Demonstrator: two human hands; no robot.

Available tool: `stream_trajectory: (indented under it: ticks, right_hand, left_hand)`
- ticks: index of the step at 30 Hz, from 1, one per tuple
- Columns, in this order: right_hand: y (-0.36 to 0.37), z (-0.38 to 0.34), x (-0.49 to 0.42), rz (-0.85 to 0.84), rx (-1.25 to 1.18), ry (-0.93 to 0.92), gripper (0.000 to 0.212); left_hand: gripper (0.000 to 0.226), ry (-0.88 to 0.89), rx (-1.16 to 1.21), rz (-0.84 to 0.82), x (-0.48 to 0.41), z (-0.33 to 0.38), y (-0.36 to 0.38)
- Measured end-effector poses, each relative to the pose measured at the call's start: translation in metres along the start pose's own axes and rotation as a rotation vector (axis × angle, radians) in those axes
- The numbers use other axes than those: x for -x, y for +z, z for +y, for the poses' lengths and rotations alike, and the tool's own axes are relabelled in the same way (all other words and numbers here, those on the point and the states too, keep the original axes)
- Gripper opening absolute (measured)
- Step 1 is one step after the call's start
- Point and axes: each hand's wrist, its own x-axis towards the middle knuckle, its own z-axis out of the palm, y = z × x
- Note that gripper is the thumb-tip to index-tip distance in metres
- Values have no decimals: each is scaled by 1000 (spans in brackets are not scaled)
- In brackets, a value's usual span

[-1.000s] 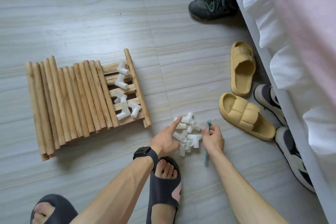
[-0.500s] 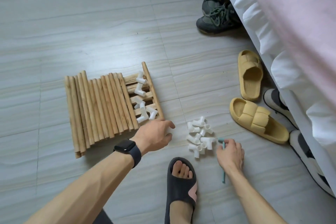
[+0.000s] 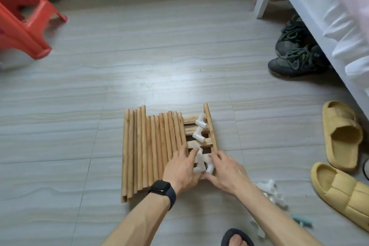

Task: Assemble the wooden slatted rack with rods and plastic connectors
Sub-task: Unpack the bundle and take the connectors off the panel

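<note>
On the tiled floor (image 3: 159, 56), a bundle of wooden rods (image 3: 147, 146) lies on a slatted panel (image 3: 188, 120), stretching away from both hands. The left hand (image 3: 182, 171) rests on the rods' near ends, fingers fairly straight, tips touching a white connector (image 3: 199, 163). Just to its right, the right hand (image 3: 226, 171) curls fingers and thumb round a second connector (image 3: 209, 167). Two more connectors (image 3: 198, 132) lie beyond the fingertips, and a loose pile (image 3: 270, 189) sits beside the right wrist

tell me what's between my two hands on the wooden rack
White connectors, lying on the rack between the left hand and right hand, in the head view.
</note>
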Motion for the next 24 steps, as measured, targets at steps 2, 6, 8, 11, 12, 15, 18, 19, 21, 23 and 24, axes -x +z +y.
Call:
stream_trajectory:
  ticks: [2,6,8,11,12,15,18,19,21,23,24]
  right_hand:
    - [7,0,-5,-23,88,-38,58]
    - [10,3,-6,27,35,-36,54]
    - [8,4,-4,50,-30,2,52]
    - [2,7,-2,88,-261,138,43]
    - [-1,9,-2,95,-414,213,41]
    - [-12,14,-11,114,-866,367,52]
    - [-25,16,-27,167,-976,372,55]
    - [-30,16,-33,192,-932,362,54]
    - [-40,19,-40,257,-766,345,55]
    - [-47,27,-38,324,-625,345,59]
    - [-47,34,-34,351,-590,349,60]
  left_hand:
    - [85,50,-80,-30,-10,5,3]
    - [72,102,-175,-63,-27,4,3]
    - [69,114,-179,-53,-33,-1,3]
    - [65,154,-192,-25,-35,-7,2]
    - [63,165,-187,-22,-34,-8,2]
    - [54,184,-175,-35,-34,-8,0]
    - [45,209,-167,-38,-34,-4,-4]
    - [44,221,-162,-43,-35,-5,-5]
    - [42,242,-145,-62,-35,-7,-6]
    - [39,244,-108,-90,-37,-10,-8]
    - [37,243,-92,-103,-39,-11,-10]
